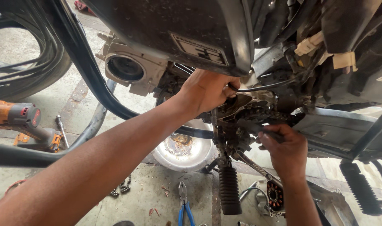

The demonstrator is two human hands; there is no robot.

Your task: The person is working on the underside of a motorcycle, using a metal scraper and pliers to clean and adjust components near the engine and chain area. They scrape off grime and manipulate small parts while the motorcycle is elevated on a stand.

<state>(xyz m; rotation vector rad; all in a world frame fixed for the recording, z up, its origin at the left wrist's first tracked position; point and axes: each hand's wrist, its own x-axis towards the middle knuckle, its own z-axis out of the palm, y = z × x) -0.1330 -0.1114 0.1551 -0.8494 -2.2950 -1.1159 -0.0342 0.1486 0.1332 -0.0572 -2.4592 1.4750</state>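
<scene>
Left hand: left hand (207,90) reaches up from a long, outstretched forearm, fingers curled shut around a thin black cable (262,87) at the greasy engine side of the motorcycle (241,113).
Right hand: right hand (285,148) rises from the lower right, wrist bent, fingers closed on a dark slim tool handle (258,127) just below the oily drive chain (262,113).
Cable: runs rightward from the left fist, under the black side panel (170,29).
Footpeg: black ribbed rubber footpeg (229,190) hangs between the two forearms.
Floor: blue-handled pliers (183,205) lie near the floor's lower edge; a shallow steel bowl (183,148) sits behind the left wrist; an orange power drill (21,121) lies by the left edge.
</scene>
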